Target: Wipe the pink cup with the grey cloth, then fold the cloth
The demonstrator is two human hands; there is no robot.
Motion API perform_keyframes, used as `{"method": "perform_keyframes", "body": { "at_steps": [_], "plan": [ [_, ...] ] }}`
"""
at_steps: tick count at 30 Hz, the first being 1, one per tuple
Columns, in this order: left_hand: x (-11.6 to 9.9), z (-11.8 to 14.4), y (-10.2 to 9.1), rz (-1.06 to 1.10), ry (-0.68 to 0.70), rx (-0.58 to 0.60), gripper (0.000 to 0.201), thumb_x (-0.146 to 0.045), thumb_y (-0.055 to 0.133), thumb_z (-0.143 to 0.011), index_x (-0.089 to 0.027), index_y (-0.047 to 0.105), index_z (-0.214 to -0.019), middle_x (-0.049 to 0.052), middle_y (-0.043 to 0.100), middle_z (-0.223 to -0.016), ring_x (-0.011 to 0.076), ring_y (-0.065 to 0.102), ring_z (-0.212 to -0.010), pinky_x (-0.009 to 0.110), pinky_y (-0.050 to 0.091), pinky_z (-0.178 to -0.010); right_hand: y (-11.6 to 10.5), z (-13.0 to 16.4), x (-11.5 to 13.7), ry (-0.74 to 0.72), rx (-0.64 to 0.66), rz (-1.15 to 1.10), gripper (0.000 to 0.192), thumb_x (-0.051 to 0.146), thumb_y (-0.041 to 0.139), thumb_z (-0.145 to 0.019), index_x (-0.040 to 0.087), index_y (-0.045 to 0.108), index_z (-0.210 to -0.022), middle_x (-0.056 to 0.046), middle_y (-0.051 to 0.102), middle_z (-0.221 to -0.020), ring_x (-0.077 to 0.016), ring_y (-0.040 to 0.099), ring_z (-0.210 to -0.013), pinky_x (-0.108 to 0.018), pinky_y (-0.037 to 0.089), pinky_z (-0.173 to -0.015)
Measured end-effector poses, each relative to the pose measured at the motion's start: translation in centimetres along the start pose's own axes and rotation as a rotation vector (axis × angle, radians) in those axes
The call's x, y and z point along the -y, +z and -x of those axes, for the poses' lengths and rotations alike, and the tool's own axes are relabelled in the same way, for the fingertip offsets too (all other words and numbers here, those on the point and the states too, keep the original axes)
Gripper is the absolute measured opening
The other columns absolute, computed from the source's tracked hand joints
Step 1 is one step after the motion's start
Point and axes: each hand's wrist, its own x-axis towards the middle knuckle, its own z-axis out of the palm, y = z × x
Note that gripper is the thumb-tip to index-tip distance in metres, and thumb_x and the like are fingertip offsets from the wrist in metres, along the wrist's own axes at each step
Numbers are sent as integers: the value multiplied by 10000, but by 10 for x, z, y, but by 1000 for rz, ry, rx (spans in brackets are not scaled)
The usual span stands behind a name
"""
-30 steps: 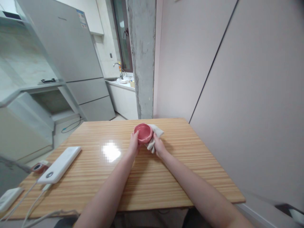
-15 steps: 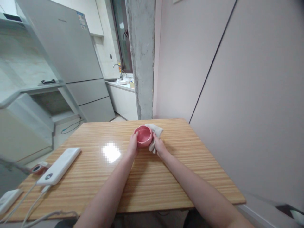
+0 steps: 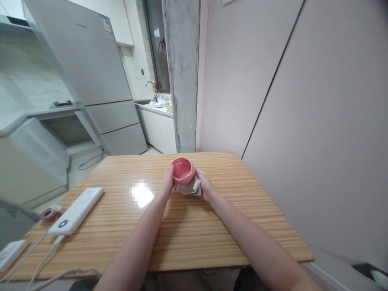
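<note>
Pink ceramic bowl [image 3: 182, 170], small and round, sits above the far middle of the light striped wooden table [image 3: 188, 226], tilted with its opening facing the camera and slightly up. The left hand [image 3: 167, 184] grips the bowl at its 8 o'clock side, thumb against the rim. The right hand [image 3: 205, 186] is closed around a crumpled off-white cloth [image 3: 190, 187], which is pressed against the bowl's underside at 5 o'clock. Whether the bowl rests on the table or is lifted clear of it cannot be told. Both forearms run from the near table edge toward the bowl and converge there.

Surroundings:
- At 8 o'clock from the bowl, well apart, a white rectangular power bank [image 3: 76, 209] lies flat near the table's left edge.
- A white cable [image 3: 39, 254] runs from it toward the near left corner.
- Just beside the power bank, at its 9 o'clock, a small red and white object [image 3: 49, 213] sits at the table edge; its kind cannot be told.
- At 10 o'clock beyond the table stands a tall grey refrigerator [image 3: 91, 68].
- At 12 o'clock, a bare concrete pillar [image 3: 182, 72] rises behind the table's far edge.
- At 11 o'clock, in the background, a white counter with a tap [image 3: 150, 84] is visible.
- A plain pale wall [image 3: 303, 121] borders the table from 1 to 4 o'clock.
</note>
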Motion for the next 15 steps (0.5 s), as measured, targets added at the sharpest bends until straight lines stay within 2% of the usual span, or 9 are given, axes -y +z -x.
{"method": "perform_keyframes", "body": {
  "at_steps": [4, 6, 12, 13, 15],
  "plan": [
    [4, 0, -4, -154, -182, 114, 467, -431, 740, -700, -182, 548, -1045, 51, 657, -886, 146, 615, -705, 235, 462, -589, -7, -4, 10, -124, -137, -68, 196, 259, 481, -888, 188, 648, -815, 4, 736, -734, -126, 693, -684, -207, 556, -661],
    [9, 0, -3, -166, -167, 128, 446, -374, 735, -699, -180, 562, -1062, 67, 668, -932, 160, 626, -747, 239, 471, -607, -8, -4, 10, -100, -159, -67, 225, 240, 458, -898, 179, 641, -780, 0, 724, -686, -119, 679, -623, -198, 552, -624],
    [11, -9, -2, 48, 64, -94, 298, -280, 593, -735, -150, 595, -1003, 46, 659, -906, 154, 620, -806, 233, 472, -678, -1, 1, -3, 67, -58, -49, 234, 293, 465, -917, 173, 662, -878, -23, 733, -716, -146, 707, -661, -255, 584, -654],
    [9, -9, -3, 41, 78, -118, 301, -278, 614, -728, -153, 588, -999, 42, 655, -903, 148, 618, -803, 229, 472, -682, 0, 1, -4, 80, -53, -41, 234, 302, 469, -918, 173, 662, -886, -25, 733, -715, -152, 710, -666, -258, 584, -652],
    [6, -7, -5, -44, 17, -112, 334, -312, 676, -711, -159, 575, -989, 36, 646, -866, 137, 611, -746, 219, 465, -630, -1, 0, -1, 51, -70, -45, 228, 314, 478, -918, 178, 657, -882, -24, 736, -723, -150, 714, -679, -245, 580, -656]
  ]
}}
